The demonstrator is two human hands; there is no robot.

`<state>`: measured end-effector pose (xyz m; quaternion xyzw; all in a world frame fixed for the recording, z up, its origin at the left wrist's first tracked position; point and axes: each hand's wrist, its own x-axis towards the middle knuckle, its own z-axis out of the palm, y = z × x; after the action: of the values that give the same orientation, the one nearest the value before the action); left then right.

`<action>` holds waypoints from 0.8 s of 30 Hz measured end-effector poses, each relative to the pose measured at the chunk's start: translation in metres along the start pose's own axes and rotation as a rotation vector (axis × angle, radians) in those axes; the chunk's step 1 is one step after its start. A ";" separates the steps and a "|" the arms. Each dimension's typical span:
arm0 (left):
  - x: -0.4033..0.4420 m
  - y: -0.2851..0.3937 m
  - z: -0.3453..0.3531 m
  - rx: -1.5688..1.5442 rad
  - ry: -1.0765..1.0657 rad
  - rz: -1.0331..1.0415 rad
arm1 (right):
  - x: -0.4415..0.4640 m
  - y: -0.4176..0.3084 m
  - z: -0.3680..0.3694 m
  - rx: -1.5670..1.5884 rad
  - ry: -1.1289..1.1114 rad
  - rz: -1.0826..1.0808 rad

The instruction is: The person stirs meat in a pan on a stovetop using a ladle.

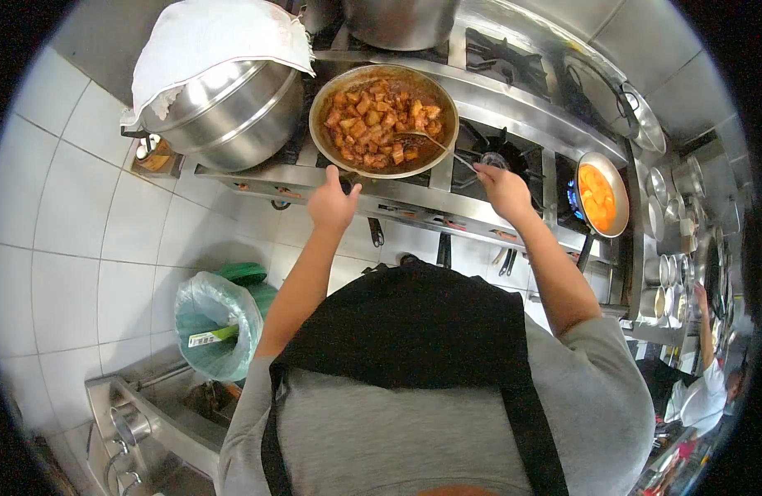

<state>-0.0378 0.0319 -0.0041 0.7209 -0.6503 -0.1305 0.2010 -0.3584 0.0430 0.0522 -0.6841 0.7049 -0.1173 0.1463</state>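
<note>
A wide metal pan [384, 121] full of browned, sauced chunks sits on the stove. My right hand [503, 192] is closed round the handle of a metal spoon [434, 142], whose bowl rests among the chunks at the pan's right side. At the pan's near left edge is my left hand [333, 201], thumb and forefinger raised; the pan's dark handle appears beside its fingers, and the grip on it is partly hidden. To the right, a smaller pan [618, 207] with orange food stands over a blue flame.
A large steel pot [240, 124] under a white cloth [219, 41] stands left of the pan. Another pot [401, 23] is behind. A lined green bin [219, 318] and a sink [153, 430] are lower left. Another person [702, 397] works at far right.
</note>
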 end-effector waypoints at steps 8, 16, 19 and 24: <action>-0.007 0.007 -0.004 -0.023 -0.052 0.059 | -0.023 -0.033 0.014 -0.006 0.027 -0.005; -0.007 0.006 0.003 0.033 -0.048 0.123 | 0.048 -0.125 0.020 -0.167 0.101 -0.260; -0.007 0.009 0.001 0.068 -0.031 0.122 | 0.080 -0.136 0.054 -0.287 -0.028 -0.351; 0.000 -0.002 -0.007 0.060 0.044 0.170 | 0.096 -0.115 0.017 -0.376 -0.115 -0.312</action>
<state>-0.0330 0.0333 0.0015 0.6717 -0.7080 -0.0773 0.2039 -0.2471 -0.0566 0.0743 -0.8053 0.5907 0.0337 0.0363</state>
